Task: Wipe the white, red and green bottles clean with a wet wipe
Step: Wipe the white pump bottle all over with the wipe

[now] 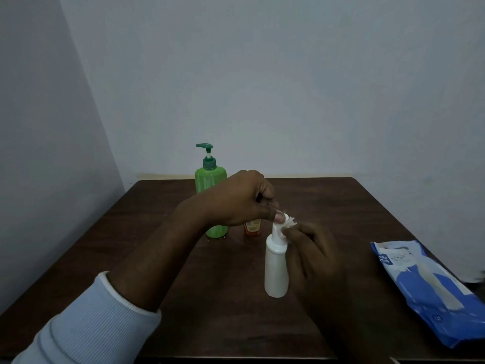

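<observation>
dark brown wooden surface (183, 298) against a pale wall (288, 74), dim light.

white bottle (275, 266) sits near the middle of the surface, close to upright and leaning slightly. cannot tell whether its base rests on the wood or hangs just above it.

left hand (236, 198) reaches in from the left, with a light blue ribbed sleeve (86, 324) pushed up the forearm. its fingers are curled, and the thumb tip presses on the cap at the top of the white bottle, gripping it there.

right hand (315, 248) comes up from the lower right, just beside the bottle's neck. its fingers are bent and pinch a small bunched wet wipe (290, 223), which is held against the neck just below the cap. only a crumpled white tuft of the wipe shows above the fingertips.

green bottle (208, 179), with a darker green pump on top, stands upright farther back on the left. its lower half is crossed by the left wrist.

red bottle (253, 227) stands just right of the green one. it is mostly hidden behind the left hand, and only its lower part, with an orange-yellow label, shows.

blue and white pack of wipes (425, 290) lies flat at the right edge of the surface, well apart from the bottles. its print is too small to read.
</observation>
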A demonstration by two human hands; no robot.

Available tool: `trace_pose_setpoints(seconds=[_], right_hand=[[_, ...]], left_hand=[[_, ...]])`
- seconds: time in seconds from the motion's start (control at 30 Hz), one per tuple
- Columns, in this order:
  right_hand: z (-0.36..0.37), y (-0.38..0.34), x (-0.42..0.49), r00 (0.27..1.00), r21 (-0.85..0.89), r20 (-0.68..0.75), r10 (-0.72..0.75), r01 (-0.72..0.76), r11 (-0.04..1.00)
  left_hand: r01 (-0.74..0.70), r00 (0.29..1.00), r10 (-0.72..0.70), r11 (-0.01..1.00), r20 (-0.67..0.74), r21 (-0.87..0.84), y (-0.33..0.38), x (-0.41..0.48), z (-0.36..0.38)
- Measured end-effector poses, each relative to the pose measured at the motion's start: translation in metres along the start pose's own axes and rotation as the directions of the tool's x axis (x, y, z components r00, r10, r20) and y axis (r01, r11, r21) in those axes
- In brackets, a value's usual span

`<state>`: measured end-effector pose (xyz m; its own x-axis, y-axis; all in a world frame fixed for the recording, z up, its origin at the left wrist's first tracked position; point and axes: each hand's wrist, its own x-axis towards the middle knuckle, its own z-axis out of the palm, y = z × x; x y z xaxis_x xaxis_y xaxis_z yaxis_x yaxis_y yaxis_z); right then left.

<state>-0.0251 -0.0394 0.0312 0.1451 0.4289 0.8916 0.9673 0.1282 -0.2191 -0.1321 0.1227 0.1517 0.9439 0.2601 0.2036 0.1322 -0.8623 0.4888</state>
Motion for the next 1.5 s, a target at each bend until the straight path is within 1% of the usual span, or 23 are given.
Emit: trace_pose_setpoints(seconds=[0.1, 0.23, 0.43, 0.53, 0.6, 0.67, 0.7, 0.73, 0.8, 0.83, 0.87, 0.9, 0.97, 1.0, 1.03, 1.1, 1.17, 1.2, 1.27, 1.3, 1.37, 1.4, 1.5], right_hand=[[0.009, -0.013, 0.001, 0.998, -0.116, -0.046, -0.053, 0.047, 0.992], [0.019, -0.021, 0.004, 0.998, -0.220, -0.050, -0.038, 0.026, 0.975], [0.014, -0.011, -0.004, 0.996, -0.145, -0.081, -0.036, 0.024, 0.989], [0.006, -0.001, -0.008, 0.999, -0.129, -0.026, 0.041, -0.044, 0.991], [0.003, 0.004, -0.005, 0.987, -0.074, -0.034, 0.159, -0.161, 0.984], [-0.001, 0.002, 0.000, 0.929, 0.046, -0.075, 0.363, -0.360, 0.932], [-0.003, 0.001, 0.002, 0.895, 0.105, -0.097, 0.435, -0.425, 0.899], [-0.006, -0.002, 0.003, 0.867, 0.153, -0.102, 0.488, -0.471, 0.869], [-0.013, -0.008, 0.007, 0.853, 0.221, -0.077, 0.516, -0.490, 0.843], [-0.016, -0.010, 0.009, 0.844, 0.292, -0.052, 0.533, -0.498, 0.817], [-0.017, -0.010, 0.011, 0.806, 0.403, -0.016, 0.592, -0.537, 0.741], [-0.017, -0.010, 0.014, 0.743, 0.539, 0.031, 0.669, -0.576, 0.615], [-0.013, -0.005, 0.016, 0.590, 0.754, 0.139, 0.796, -0.584, 0.301], [-0.011, -0.001, 0.015, 0.533, 0.784, 0.167, 0.830, -0.582, 0.216], [-0.011, 0.001, 0.015, 0.500, 0.770, 0.176, 0.848, -0.607, 0.198], [-0.014, 0.003, 0.013, 0.535, 0.675, 0.129, 0.835, -0.664, 0.321], [-0.020, 0.000, 0.009, 0.650, 0.565, 0.096, 0.754, -0.659, 0.496], [-0.021, -0.002, 0.006, 0.736, 0.484, 0.078, 0.672, -0.618, 0.620], [-0.016, -0.004, 0.004, 0.897, 0.309, 0.027, 0.442, -0.428, 0.850], [-0.012, -0.003, 0.001, 0.944, 0.234, 0.023, 0.328, -0.324, 0.916], [-0.002, 0.004, -0.010, 0.988, 0.121, 0.051, 0.145, -0.151, 0.981], [0.000, 0.007, -0.014, 0.992, 0.117, 0.069, 0.104, -0.111, 0.987], [-0.003, 0.008, -0.017, 0.994, 0.153, 0.064, 0.083, -0.092, 0.984]], left_hand=[[0.010, 1.000, -0.010, 1.000, 0.013, -0.016, 0.001, 0.000, 0.000], [0.012, 1.000, -0.011, 0.999, 0.025, -0.035, 0.002, -0.001, -0.001], [0.019, 1.000, -0.019, 1.000, 0.019, -0.016, 0.006, -0.001, -0.001], [0.019, 0.999, -0.019, 1.000, 0.031, -0.012, 0.006, -0.001, -0.002], [0.026, 0.999, -0.026, 1.000, 0.035, 0.000, 0.006, -0.001, -0.003], [0.028, 0.999, -0.028, 1.000, 0.033, 0.015, 0.007, -0.002, -0.003], [0.030, 0.999, -0.030, 0.999, 0.033, 0.019, 0.008, -0.003, -0.003], [0.032, 0.999, -0.033, 0.999, 0.030, 0.021, 0.009, -0.003, -0.003], [0.036, 0.999, -0.037, 0.999, 0.023, 0.015, 0.010, -0.004, -0.003], [0.037, 0.999, -0.037, 0.999, 0.021, 0.009, 0.010, -0.005, -0.003], [0.036, 0.999, -0.036, 0.999, 0.020, 0.003, 0.011, -0.005, -0.003], [0.031, 0.999, -0.031, 1.000, 0.019, 0.002, 0.012, -0.006, -0.003], [0.017, 1.000, -0.017, 1.000, 0.003, 0.012, 0.012, -0.007, -0.003], [0.012, 1.000, -0.011, 1.000, -0.009, 0.024, 0.012, -0.008, -0.002], [0.007, 1.000, -0.006, 0.999, -0.021, 0.039, 0.012, -0.008, -0.001], [-0.006, 0.999, 0.009, 0.998, -0.037, 0.067, 0.011, -0.009, 0.000], [-0.025, 0.999, 0.028, 0.997, -0.041, 0.078, 0.011, -0.009, 0.002], [-0.030, 0.999, 0.033, 0.997, -0.040, 0.075, 0.011, -0.008, 0.002], [-0.032, 0.999, 0.035, 0.997, -0.033, 0.066, 0.011, -0.006, 0.003], [-0.032, 0.999, 0.034, 0.997, -0.031, 0.066, 0.012, -0.006, 0.003], [-0.023, 0.999, 0.025, 0.998, -0.026, 0.061, 0.011, -0.005, 0.002], [-0.018, 1.000, 0.019, 0.998, -0.020, 0.053, 0.011, -0.005, 0.002], [-0.011, 1.000, 0.011, 0.999, -0.007, 0.036, 0.010, -0.005, 0.001]])
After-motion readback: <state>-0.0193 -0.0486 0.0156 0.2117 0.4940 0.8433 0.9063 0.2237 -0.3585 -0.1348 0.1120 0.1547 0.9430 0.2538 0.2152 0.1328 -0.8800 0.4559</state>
